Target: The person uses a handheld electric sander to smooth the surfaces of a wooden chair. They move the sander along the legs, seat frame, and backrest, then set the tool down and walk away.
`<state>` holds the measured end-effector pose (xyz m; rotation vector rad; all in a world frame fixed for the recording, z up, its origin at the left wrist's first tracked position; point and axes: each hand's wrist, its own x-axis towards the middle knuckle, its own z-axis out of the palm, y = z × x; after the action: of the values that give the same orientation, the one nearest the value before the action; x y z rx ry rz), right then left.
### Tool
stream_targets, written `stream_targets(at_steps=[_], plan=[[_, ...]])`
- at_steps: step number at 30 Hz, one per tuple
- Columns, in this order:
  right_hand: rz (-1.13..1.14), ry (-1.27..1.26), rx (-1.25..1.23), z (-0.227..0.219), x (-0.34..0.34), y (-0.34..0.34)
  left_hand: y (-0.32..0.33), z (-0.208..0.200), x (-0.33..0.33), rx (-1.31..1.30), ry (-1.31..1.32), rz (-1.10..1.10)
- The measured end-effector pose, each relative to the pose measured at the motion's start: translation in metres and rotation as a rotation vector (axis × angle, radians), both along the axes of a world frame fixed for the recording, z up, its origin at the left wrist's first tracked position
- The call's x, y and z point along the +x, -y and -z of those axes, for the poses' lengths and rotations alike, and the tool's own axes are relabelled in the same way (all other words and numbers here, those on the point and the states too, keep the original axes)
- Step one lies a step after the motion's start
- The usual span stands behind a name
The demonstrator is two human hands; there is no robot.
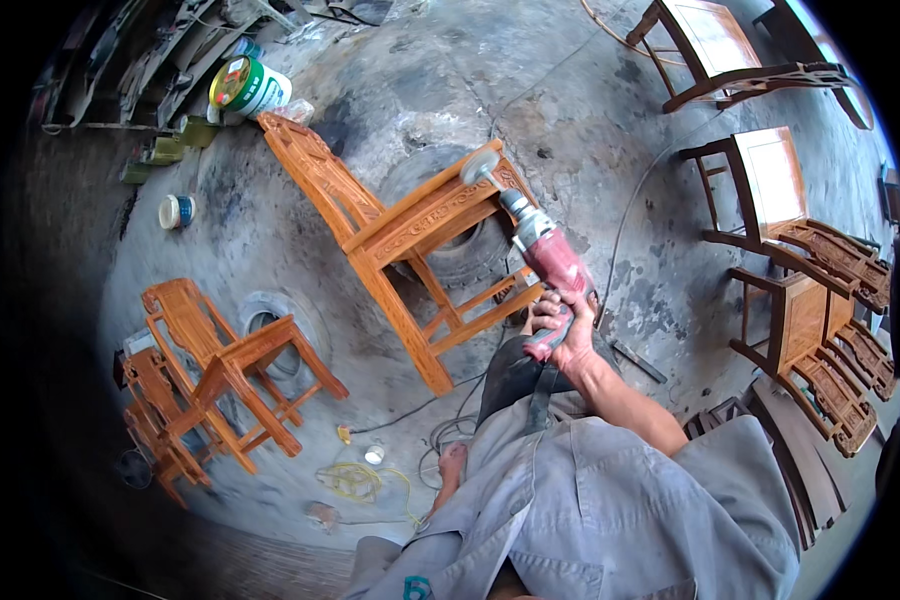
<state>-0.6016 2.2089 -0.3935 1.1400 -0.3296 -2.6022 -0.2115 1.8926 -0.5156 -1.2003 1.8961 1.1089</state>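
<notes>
My right hand [568,322] is wrapped round the handle of a red power drill [555,258]. A round, pale sanding disc [480,168] is fixed to its front end. The disc overlaps the upper corner of a reddish-brown wooden chair [400,240]; whether it touches the wood I cannot tell. This chair is tipped, its carved apron turned up and its legs pointing toward me, above a dark tyre [485,250]. Low beside my body is my left hand [453,462], apart from the drill and the chair, its fingers too unclear to make out.
A second wooden chair [240,370] leans at lower left near another tyre [270,310]. More chairs [770,180] line the right side. A green-and-white bucket [255,88] and a small white tub [177,211] stand at upper left. Cables and a yellow cord [350,482] lie on the floor.
</notes>
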Motion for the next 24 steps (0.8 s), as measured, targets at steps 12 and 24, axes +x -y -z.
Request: stream_targets(at_steps=[12,24], plan=[[-0.036,-0.129,-0.076,0.020,-0.011,-0.019,-0.039,-0.101,-0.098,-0.151,-0.064,0.071],[0.081,0.016,-0.021,-0.018,0.145,-0.172,-0.017,0.000,-0.032,-0.148,-0.124,0.394]])
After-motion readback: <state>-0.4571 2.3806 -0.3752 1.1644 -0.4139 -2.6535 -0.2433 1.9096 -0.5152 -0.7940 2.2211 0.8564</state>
